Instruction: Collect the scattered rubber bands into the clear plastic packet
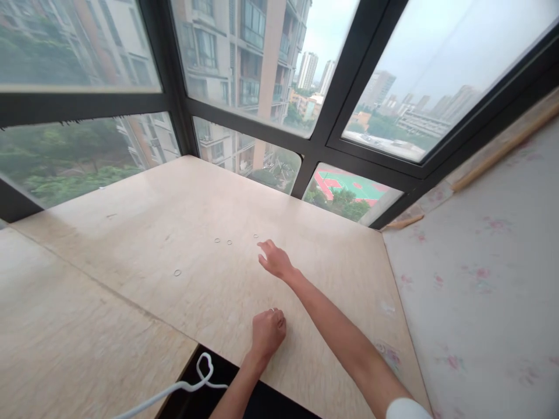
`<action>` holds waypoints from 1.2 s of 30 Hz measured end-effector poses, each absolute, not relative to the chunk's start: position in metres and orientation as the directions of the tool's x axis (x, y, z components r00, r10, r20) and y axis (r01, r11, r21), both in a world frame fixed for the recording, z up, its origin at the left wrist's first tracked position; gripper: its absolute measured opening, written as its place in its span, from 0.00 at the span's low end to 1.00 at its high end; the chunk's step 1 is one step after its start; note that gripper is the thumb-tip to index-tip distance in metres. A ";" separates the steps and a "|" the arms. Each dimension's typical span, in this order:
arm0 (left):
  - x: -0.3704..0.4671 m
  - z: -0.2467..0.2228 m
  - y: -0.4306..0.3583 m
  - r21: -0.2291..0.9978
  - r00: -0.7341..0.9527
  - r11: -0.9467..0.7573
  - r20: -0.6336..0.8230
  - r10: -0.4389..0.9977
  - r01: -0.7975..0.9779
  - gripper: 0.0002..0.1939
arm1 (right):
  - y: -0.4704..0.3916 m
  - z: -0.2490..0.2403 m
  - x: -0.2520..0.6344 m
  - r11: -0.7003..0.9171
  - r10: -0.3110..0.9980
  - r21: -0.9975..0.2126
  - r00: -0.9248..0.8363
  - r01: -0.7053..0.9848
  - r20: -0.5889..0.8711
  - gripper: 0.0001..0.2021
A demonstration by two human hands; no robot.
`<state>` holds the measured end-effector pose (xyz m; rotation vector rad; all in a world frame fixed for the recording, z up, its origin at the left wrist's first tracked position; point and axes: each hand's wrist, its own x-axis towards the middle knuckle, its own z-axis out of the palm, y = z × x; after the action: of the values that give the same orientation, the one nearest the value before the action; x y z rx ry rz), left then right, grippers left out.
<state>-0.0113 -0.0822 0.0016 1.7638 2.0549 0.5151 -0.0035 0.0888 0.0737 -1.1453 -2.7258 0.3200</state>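
Observation:
My left hand (268,333) is a closed fist over the board near its front edge. A pale arc, looking like part of a thin ring (272,309), shows at the top of this fist. Farther out, my right hand (276,259) has its index finger stretched and its thumb apart, holding nothing. Its fingertip is just beside a thin ring (255,237) lying flat. To the left lie two similar rings, one ring (217,242) close to another ring (229,244). A larger-looking ring (177,275) lies nearer to me.
The pale marbled board (131,244) has a seam across its left side. A white cable (174,389) loops over a dark opening (218,364) at the front. Dark window frames (244,128) stand behind, and a flowered wall (471,291) bounds the right.

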 end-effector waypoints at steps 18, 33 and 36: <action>-0.011 0.000 -0.078 0.546 -0.174 0.147 -0.003 0.985 0.825 0.11 | 0.154 0.053 -0.055 0.719 0.636 -0.078 -0.699 0.691 -0.326 0.13; -0.011 -0.004 -0.079 0.571 -0.227 0.156 0.055 0.972 0.806 0.12 | 0.051 0.059 0.094 0.051 0.862 -0.910 -0.479 0.411 -0.168 0.08; -0.009 -0.004 -0.077 0.550 -0.243 0.159 0.082 0.967 0.820 0.13 | 0.005 0.060 0.150 -0.091 0.926 -0.969 -0.339 0.231 -0.168 0.12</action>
<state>-0.0086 -0.0773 -0.0043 1.7210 2.1509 0.7233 0.1501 0.0051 0.0595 -1.2758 -1.5792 1.4744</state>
